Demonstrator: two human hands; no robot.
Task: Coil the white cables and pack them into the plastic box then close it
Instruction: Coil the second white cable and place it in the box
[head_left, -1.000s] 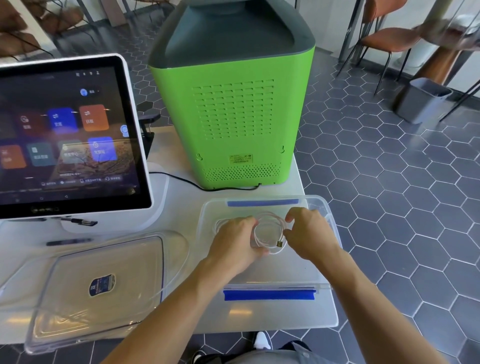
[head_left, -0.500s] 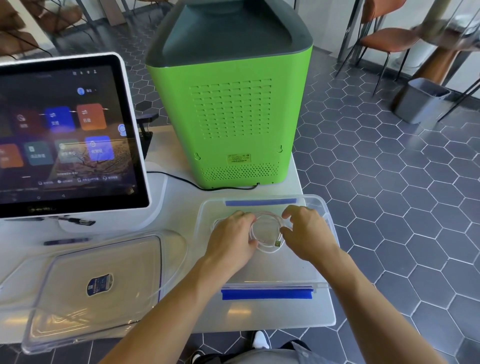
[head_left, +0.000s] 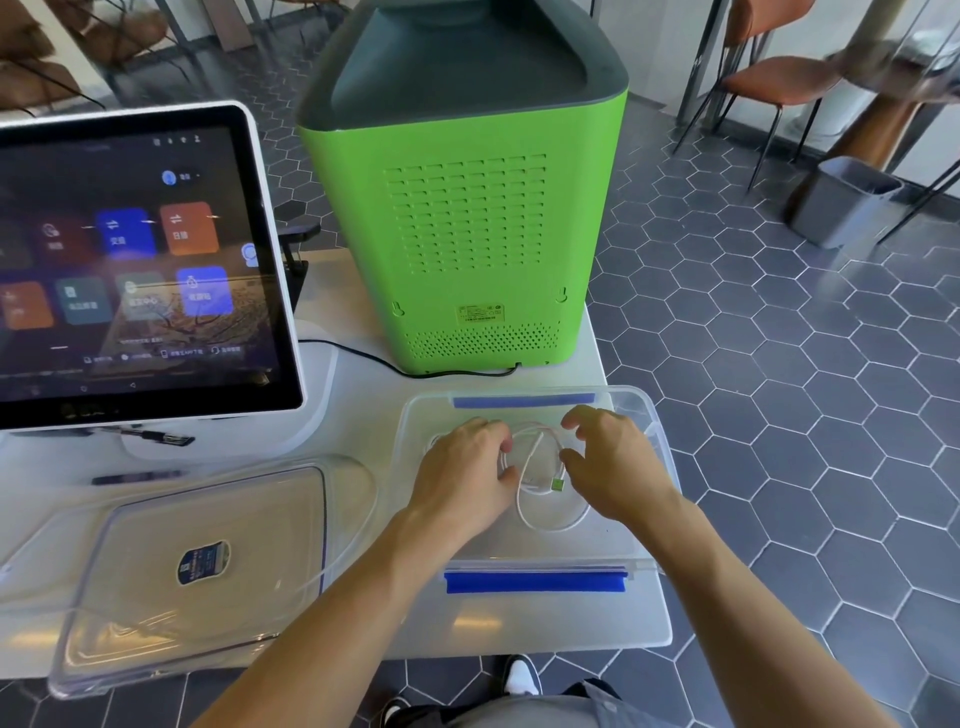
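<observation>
White cable (head_left: 540, 486) lies looped inside the clear plastic box (head_left: 657, 441), its green-tipped plug (head_left: 557, 485) near the middle of the coil. My left hand (head_left: 467, 475) reaches into the box palm down, fingers curled over the coil's left edge, pinching the loops. My right hand (head_left: 608, 467) hovers over the coil's right side, thumb and forefinger spread apart and bent, with no strand plainly between them. Both forearms stretch in from the box's near side. The box's lid (head_left: 171, 566) lies to the left of the box.
</observation>
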